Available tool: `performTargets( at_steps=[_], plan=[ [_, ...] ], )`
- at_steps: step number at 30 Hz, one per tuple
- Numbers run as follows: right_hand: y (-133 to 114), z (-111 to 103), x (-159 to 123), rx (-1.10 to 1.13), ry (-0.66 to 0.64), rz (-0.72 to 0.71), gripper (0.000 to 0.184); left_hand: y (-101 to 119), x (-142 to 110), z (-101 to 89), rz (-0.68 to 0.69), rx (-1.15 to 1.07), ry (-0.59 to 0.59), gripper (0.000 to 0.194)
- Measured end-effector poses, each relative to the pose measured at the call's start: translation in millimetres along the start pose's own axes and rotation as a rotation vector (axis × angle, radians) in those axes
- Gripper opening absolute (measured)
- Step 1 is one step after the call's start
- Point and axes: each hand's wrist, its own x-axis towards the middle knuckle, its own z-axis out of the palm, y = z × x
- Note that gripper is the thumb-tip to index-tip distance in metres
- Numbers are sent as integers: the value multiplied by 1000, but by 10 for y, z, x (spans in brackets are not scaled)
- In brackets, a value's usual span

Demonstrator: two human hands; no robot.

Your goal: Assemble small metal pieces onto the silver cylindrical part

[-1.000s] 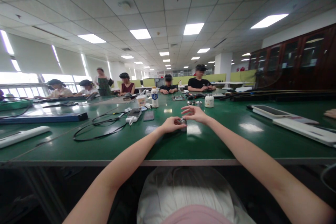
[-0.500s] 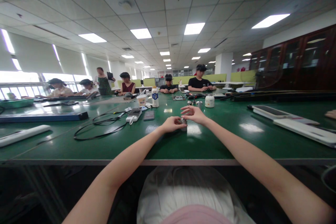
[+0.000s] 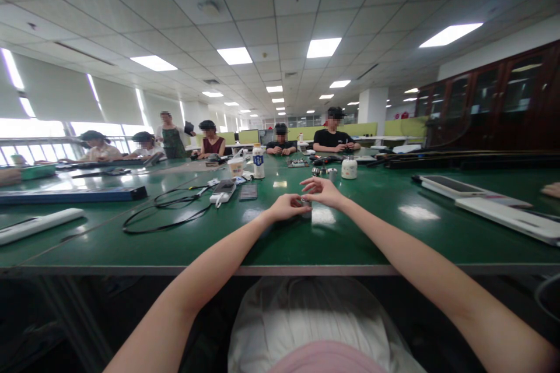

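Note:
Over the green table (image 3: pixel 262 245), my left hand (image 3: pixel 286 207) is closed around a small silver metal part (image 3: pixel 304 199), thumb and fingers at its sides. From the right, my right hand (image 3: pixel 322 192) curves over the same part, thumb and fingertips at its top. Most of the part is hidden behind my fingers, so its exact kind does not show. Just beyond my hands stand several small shiny metal pieces (image 3: pixel 331 173) and a white jar (image 3: pixel 349 168).
Left of my hands lie a white handheld device (image 3: pixel 224 190), a dark flat square (image 3: pixel 248 192) and a looped black cable (image 3: pixel 153 207). A white bottle (image 3: pixel 258 162) and a cup (image 3: pixel 236 166) stand behind. White devices (image 3: pixel 507 215) lie right. Several people sit across the table.
My right hand has come down slightly over the metal part, so less of it shows. The left hand stays in place. At the far left edge, another person's hand has appeared.

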Motion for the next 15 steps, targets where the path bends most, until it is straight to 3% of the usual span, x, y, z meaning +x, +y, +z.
performTargets(
  at_steps=[6, 10, 15],
  plan=[
    [-3, -24, 43, 28, 83, -9, 46, -4, 3, -1, -8, -19, -10, 56],
    [147, -169, 90, 16, 169, 13, 45, -13, 7, -1, -11, -24, -14, 56],
    [416, -385, 35, -90, -53, 166, 46, -37, 20, 2, -10, -5, -11, 57]
  ],
)
